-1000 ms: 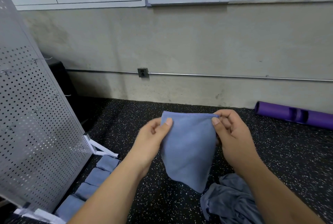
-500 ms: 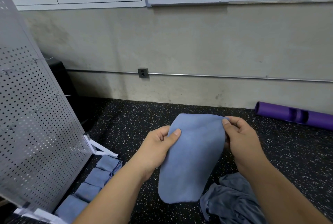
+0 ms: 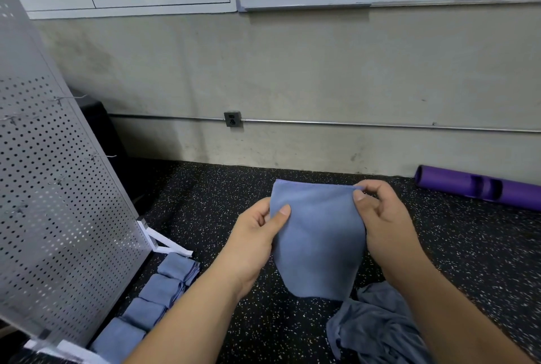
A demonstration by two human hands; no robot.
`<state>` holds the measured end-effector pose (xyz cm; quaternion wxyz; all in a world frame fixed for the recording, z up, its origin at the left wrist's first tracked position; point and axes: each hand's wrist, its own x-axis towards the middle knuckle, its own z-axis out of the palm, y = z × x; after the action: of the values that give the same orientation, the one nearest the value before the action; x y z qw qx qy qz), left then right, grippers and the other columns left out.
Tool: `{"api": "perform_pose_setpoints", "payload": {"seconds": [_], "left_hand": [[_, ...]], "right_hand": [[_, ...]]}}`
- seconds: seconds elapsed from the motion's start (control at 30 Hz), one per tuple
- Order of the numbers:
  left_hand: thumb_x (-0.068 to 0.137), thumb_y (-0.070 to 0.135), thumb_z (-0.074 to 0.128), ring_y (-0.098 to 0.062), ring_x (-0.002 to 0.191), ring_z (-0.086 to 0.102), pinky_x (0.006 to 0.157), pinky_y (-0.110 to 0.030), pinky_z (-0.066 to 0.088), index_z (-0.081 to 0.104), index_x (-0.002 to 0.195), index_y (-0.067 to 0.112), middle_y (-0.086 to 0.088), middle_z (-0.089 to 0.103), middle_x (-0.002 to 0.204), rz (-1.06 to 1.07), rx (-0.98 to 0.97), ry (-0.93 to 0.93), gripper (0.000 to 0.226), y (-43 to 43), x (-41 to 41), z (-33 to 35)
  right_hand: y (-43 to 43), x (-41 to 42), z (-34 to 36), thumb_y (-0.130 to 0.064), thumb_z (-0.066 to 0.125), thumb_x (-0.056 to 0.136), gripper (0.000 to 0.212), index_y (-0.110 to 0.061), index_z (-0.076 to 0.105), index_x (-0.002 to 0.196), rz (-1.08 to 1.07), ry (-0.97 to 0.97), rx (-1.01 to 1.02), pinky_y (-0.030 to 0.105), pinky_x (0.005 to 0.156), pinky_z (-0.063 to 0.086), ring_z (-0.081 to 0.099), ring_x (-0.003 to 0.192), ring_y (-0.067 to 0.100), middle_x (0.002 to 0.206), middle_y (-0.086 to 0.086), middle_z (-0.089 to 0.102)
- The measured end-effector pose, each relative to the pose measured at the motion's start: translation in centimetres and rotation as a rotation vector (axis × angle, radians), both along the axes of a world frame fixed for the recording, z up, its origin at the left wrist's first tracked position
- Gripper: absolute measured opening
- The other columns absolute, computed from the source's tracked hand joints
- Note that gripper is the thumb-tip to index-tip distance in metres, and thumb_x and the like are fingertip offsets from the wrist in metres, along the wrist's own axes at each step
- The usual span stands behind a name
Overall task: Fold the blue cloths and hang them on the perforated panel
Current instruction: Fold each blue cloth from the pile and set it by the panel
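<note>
I hold a blue cloth (image 3: 319,234) up in front of me, above the speckled black floor. My left hand (image 3: 257,234) pinches its upper left edge between thumb and fingers. My right hand (image 3: 380,217) pinches the upper right corner. The cloth hangs down from both grips, its lower edge rounded. To the left stands the grey perforated panel (image 3: 52,202), tilted, with a few wire hooks (image 3: 101,156) sticking out. Several folded blue cloths (image 3: 164,290) lie in a row on the floor at its foot.
A crumpled heap of grey-blue cloths (image 3: 377,328) lies on the floor under my right forearm. A purple roller (image 3: 480,188) rests against the wall at the right. The panel's white feet (image 3: 167,243) jut onto the floor. A conduit and socket (image 3: 232,119) run along the wall.
The cloth's hanging part swung forward and left half a second ago and has dropped back, now hanging shorter and wider. Both hands keep their grips on the top edge.
</note>
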<state>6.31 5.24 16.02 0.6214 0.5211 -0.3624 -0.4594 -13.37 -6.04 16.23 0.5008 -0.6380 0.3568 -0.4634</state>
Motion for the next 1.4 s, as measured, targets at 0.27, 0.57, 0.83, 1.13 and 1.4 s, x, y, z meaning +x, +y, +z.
{"api": "perform_pose_setpoints", "payload": {"seconds": [0.27,0.57,0.83,1.13,1.4], "left_hand": [[0.11,0.026,0.058,-0.023,0.1,0.074,0.093,-0.045,0.057,0.074,0.117,0.015,-0.015,0.079,0.113,0.084,-0.017,-0.065,0.021,0.0,0.1,0.0],[0.11,0.027,0.059,-0.028,0.109,0.077,0.092,-0.041,0.059,0.076,0.119,0.014,-0.011,0.08,0.117,0.196,0.0,0.178,0.023,-0.2,0.6,0.4],[0.111,0.027,0.058,-0.016,0.099,0.077,0.079,-0.027,0.058,0.076,0.115,0.022,0.0,0.082,0.106,0.263,-0.02,-0.074,0.019,-0.1,0.8,0.4],[0.106,0.029,0.066,-0.01,0.085,0.07,0.075,-0.022,0.055,0.079,0.109,0.02,-0.004,0.079,0.091,0.222,-0.061,-0.141,0.016,0.0,0.8,0.4],[0.107,0.024,0.066,-0.021,0.097,0.073,0.088,-0.038,0.057,0.08,0.111,0.024,-0.009,0.079,0.105,0.234,-0.101,-0.224,0.014,-0.1,1.4,0.0]], "right_hand": [[0.5,0.6,-0.3,-0.036,0.056,0.11,0.028,-0.051,0.063,0.133,0.006,-0.079,0.078,0.04,0.076,0.049,0.057,0.078,0.022,0.087,0.027,0.067],[1.6,0.8,0.7,-0.022,0.065,0.105,0.069,-0.052,0.035,0.159,0.32,0.064,0.096,0.04,0.106,0.057,0.074,0.113,0.026,0.109,0.011,0.08],[1.7,0.4,0.5,-0.002,0.068,0.101,0.064,-0.037,0.053,0.152,0.283,0.036,0.091,0.044,0.108,0.055,0.073,0.121,0.02,0.129,0.0,0.076],[1.5,1.1,-0.1,-0.013,0.071,0.101,0.051,-0.028,0.057,0.148,0.099,-0.074,0.187,0.03,0.092,0.057,0.076,0.11,0.014,0.112,-0.003,0.081],[0.6,0.5,-0.4,-0.02,0.071,0.101,0.022,-0.019,0.077,0.122,0.141,-0.1,0.275,0.057,0.103,0.055,0.072,0.116,0.037,0.114,0.006,0.081]]}}
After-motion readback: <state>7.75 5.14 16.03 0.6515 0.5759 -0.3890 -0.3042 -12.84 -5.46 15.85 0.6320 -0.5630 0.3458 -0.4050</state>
